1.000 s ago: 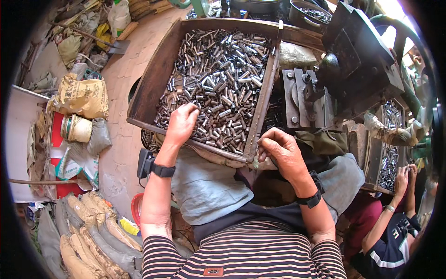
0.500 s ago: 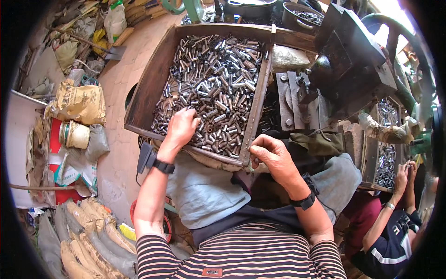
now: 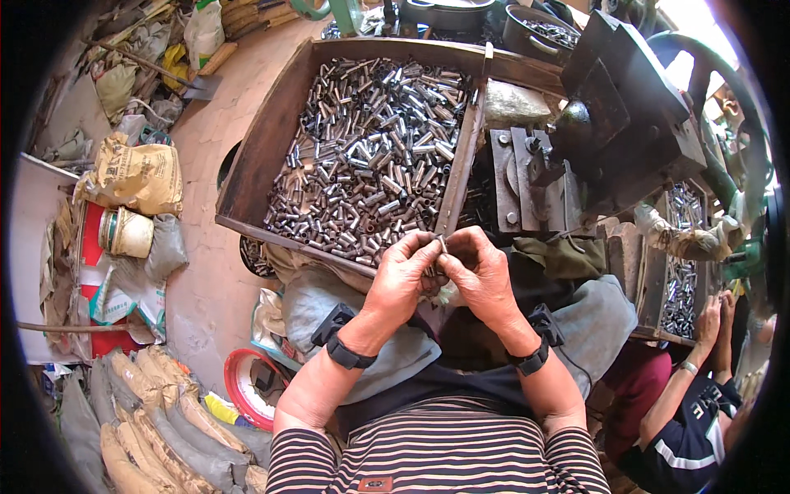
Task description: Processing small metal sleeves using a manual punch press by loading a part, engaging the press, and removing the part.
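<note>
My left hand [image 3: 401, 278] and my right hand [image 3: 480, 276] meet above my lap, at the near right corner of a wooden tray [image 3: 265, 140]. Their thumbs and fingertips are pinched together around a small metal piece [image 3: 443, 244], most of which the fingers cover. The tray holds a heap of short metal tubes [image 3: 370, 156], some shiny and some brownish. Below the fingers something pale shows, too small to make out.
A dark metal press [image 3: 617, 123] with a bolted plate stands right of the tray. Beyond it, a co-worker's hands [image 3: 714, 317] are at another box [image 3: 676, 309] of metal parts. Filled sacks [image 3: 156, 412] and a red-rimmed bucket [image 3: 239, 387] lie at lower left.
My left hand has left the heap in the tray and come right and nearer to me, meeting my right hand. My right hand has turned slightly inward, fingertips now against the left's.
</note>
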Available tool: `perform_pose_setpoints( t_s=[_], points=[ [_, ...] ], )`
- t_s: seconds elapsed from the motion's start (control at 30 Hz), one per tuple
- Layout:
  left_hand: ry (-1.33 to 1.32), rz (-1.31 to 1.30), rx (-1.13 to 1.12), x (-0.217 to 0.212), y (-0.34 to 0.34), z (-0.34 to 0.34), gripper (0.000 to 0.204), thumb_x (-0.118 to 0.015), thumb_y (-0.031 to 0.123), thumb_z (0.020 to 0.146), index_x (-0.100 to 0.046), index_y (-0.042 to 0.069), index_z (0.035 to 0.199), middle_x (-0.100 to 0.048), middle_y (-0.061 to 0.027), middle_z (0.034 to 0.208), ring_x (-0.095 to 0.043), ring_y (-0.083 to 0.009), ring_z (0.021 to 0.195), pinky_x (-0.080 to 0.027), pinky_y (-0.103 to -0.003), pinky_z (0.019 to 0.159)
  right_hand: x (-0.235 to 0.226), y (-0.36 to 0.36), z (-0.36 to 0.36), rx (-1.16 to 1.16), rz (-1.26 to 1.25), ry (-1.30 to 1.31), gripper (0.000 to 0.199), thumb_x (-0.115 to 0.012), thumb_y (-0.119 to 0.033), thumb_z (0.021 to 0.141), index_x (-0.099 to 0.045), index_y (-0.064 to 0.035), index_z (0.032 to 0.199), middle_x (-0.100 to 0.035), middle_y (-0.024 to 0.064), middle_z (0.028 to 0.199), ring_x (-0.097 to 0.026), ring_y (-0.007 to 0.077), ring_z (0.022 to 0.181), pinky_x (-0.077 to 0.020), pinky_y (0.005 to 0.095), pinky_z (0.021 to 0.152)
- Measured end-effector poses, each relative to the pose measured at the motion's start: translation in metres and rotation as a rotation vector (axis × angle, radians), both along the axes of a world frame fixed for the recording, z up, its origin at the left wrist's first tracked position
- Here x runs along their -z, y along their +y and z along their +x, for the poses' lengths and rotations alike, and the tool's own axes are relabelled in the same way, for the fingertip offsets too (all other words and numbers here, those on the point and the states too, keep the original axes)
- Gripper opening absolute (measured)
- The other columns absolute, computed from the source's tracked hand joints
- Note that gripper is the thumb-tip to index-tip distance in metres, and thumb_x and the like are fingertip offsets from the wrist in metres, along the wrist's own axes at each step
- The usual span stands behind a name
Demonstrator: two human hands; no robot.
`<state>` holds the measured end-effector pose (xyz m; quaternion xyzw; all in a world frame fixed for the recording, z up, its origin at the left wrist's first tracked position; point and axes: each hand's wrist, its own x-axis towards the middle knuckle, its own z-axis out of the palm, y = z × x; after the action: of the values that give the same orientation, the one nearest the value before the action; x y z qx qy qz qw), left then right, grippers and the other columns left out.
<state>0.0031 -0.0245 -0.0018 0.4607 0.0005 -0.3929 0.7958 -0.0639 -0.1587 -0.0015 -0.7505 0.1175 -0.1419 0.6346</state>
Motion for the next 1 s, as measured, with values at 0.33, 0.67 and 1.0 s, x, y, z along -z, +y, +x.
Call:
perform_pose_setpoints(
  t_s=[0.33,0.67,1.0],
  points=[
    [-0.720,0.562,0.055,0.009,0.001,0.075,0.013,-0.062,0.013,0.088,-0.065,0.001,0.092,-0.063,-0.0024,0.079,-0.057,-0.0100,0.068,-0.046,-0.025,0.061,-0.001,-0.031,-0.005,0.045,0.285,-0.002,0.014,-0.059,-0.010,0.092,-0.063,0.0011,0.098,-0.060,0.0001,0.075,-0.053,0.0048,0.066,-0.0457,0.0214,0.061],
    [-1.346,1.174,0.203,0.022,-0.038,0.091,0.022,-0.067,0.021,0.081,-0.058,0.001,0.087,-0.065,-0.0200,0.086,-0.063,-0.0402,0.083,-0.050,-0.049,0.072,-0.001,-0.042,-0.012,0.020,0.364,-0.018,0.011,-0.060,-0.009,0.091,-0.062,0.0011,0.096,-0.059,0.0005,0.073,-0.055,0.0061,0.065,-0.0466,0.0225,0.060],
    [-0.256,0.182,0.017,-0.001,-0.005,0.044,0.014,-0.060,0.009,0.090,-0.060,0.003,0.103,-0.065,-0.0050,0.091,-0.064,-0.0137,0.076,-0.056,-0.028,0.065,-0.002,-0.044,-0.012,0.029,0.504,-0.042,0.013,-0.059,-0.013,0.093,-0.060,0.0000,0.092,-0.059,0.0015,0.071,-0.056,0.0081,0.064,-0.0476,0.0236,0.060]
  ],
)
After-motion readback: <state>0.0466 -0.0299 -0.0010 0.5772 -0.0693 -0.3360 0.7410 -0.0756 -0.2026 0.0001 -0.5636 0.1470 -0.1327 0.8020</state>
